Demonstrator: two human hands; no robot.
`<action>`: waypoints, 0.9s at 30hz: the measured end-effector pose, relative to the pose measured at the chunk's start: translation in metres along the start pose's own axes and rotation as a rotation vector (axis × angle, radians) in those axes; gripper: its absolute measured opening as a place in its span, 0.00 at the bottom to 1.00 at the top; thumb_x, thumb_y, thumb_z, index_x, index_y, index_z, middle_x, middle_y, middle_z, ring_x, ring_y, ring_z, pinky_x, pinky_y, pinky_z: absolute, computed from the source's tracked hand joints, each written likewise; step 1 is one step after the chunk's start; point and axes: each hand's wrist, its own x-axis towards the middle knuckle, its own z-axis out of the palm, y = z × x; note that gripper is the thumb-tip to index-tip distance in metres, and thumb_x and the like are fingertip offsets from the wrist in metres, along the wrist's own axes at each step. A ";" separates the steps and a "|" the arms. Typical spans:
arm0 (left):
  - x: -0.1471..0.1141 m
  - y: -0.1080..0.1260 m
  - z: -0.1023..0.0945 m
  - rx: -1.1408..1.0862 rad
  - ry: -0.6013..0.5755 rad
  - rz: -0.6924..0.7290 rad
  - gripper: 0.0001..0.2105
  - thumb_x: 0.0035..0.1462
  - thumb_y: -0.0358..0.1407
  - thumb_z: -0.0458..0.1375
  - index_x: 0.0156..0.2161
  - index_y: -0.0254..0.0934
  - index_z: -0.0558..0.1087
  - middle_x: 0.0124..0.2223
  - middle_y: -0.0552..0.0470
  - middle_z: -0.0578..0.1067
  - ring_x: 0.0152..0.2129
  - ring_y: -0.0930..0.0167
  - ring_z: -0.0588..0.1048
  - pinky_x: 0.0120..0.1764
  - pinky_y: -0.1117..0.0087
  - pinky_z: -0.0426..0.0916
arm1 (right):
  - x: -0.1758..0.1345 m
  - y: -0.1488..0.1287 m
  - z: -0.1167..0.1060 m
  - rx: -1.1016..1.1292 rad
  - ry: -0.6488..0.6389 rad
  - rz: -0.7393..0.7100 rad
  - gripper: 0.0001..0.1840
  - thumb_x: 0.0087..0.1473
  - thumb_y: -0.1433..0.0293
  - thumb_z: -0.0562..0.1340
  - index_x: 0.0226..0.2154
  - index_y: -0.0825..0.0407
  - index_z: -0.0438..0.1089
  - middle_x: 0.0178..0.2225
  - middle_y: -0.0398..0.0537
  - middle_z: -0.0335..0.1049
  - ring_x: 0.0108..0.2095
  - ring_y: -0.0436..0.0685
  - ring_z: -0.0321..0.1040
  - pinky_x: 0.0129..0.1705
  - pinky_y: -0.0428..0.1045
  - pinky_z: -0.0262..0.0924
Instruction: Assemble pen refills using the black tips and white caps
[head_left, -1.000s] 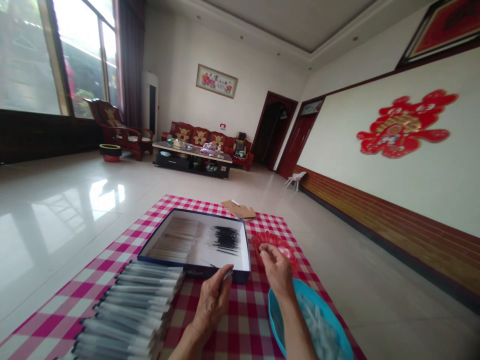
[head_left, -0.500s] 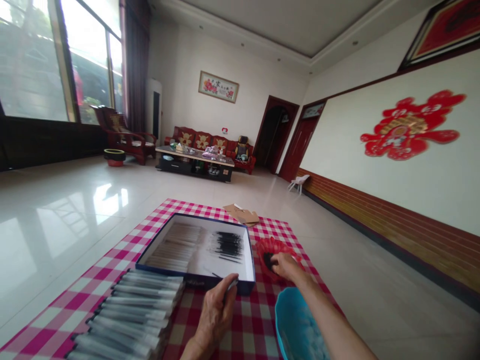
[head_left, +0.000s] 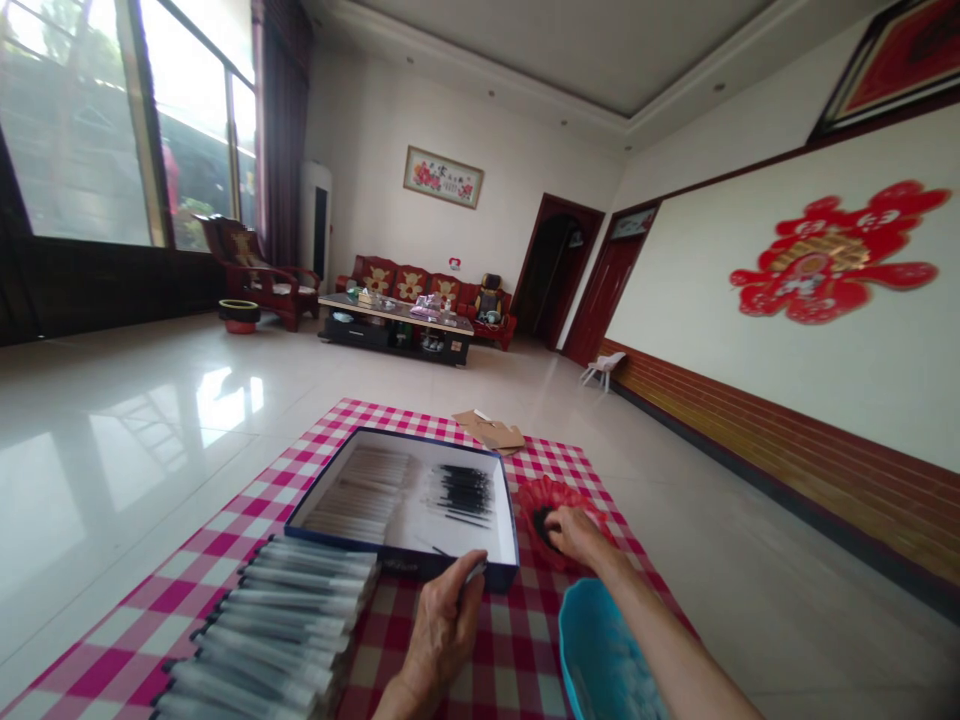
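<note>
Head view: the dark parts (head_left: 540, 521) in the red dish (head_left: 562, 489), right of the shallow box (head_left: 405, 563), should be light, stiff and slippery, best pinched sideways. The right hand (head_left: 576, 534) dips among them, closure hidden; nearside of the box, the left hand (head_left: 448, 612) tightly pinches a small piece (head_left: 477, 571).

A: Occlusions?
B: Right hand (head_left: 576, 535): fingertips buried in red bowl (head_left: 566, 490), right edge of table (head_left: 517, 655); grip unreadable. Left hand (head_left: 444, 615) masks most of its small piece (head_left: 477, 569).
A: Cut-offs?
B: Blue basin (head_left: 579, 615), same edge, and pen stack (head_left: 281, 610), near-left corner: both clipped by frame bottom. Basin contents (head_left: 616, 670) blurred.
</note>
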 end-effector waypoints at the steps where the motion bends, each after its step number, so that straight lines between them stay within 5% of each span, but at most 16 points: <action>1: 0.000 -0.001 0.000 0.003 0.000 -0.001 0.13 0.62 0.34 0.50 0.49 0.36 0.72 0.34 0.48 0.79 0.29 0.70 0.78 0.36 0.74 0.70 | 0.000 0.000 0.000 -0.009 -0.008 0.001 0.13 0.47 0.78 0.59 0.32 0.51 0.77 0.35 0.50 0.78 0.40 0.59 0.73 0.40 0.48 0.60; 7: -0.001 -0.002 -0.001 0.002 0.005 -0.016 0.13 0.62 0.34 0.50 0.48 0.35 0.72 0.34 0.47 0.79 0.29 0.70 0.78 0.37 0.74 0.71 | 0.006 0.001 -0.003 -0.007 -0.140 0.005 0.08 0.55 0.70 0.61 0.38 0.54 0.73 0.39 0.48 0.75 0.38 0.54 0.72 0.42 0.52 0.64; 14: 0.000 0.001 -0.002 0.004 0.014 -0.010 0.13 0.62 0.33 0.50 0.48 0.34 0.72 0.32 0.48 0.79 0.28 0.71 0.77 0.35 0.75 0.70 | 0.010 0.005 0.002 0.002 -0.216 0.057 0.13 0.59 0.64 0.60 0.44 0.53 0.69 0.45 0.48 0.70 0.41 0.55 0.70 0.42 0.54 0.67; 23: 0.000 0.002 -0.003 0.015 0.003 -0.006 0.13 0.62 0.34 0.50 0.49 0.35 0.71 0.32 0.48 0.79 0.28 0.70 0.77 0.34 0.75 0.70 | 0.001 -0.002 -0.013 0.268 0.082 0.061 0.05 0.50 0.73 0.61 0.30 0.52 0.74 0.35 0.49 0.75 0.42 0.59 0.70 0.47 0.53 0.61; 27: 0.002 0.004 -0.003 0.003 0.015 -0.001 0.11 0.62 0.34 0.51 0.47 0.36 0.72 0.35 0.48 0.79 0.31 0.70 0.78 0.36 0.74 0.70 | -0.020 -0.022 -0.025 0.535 0.251 0.072 0.12 0.50 0.68 0.57 0.36 0.52 0.73 0.36 0.50 0.76 0.39 0.60 0.72 0.42 0.52 0.64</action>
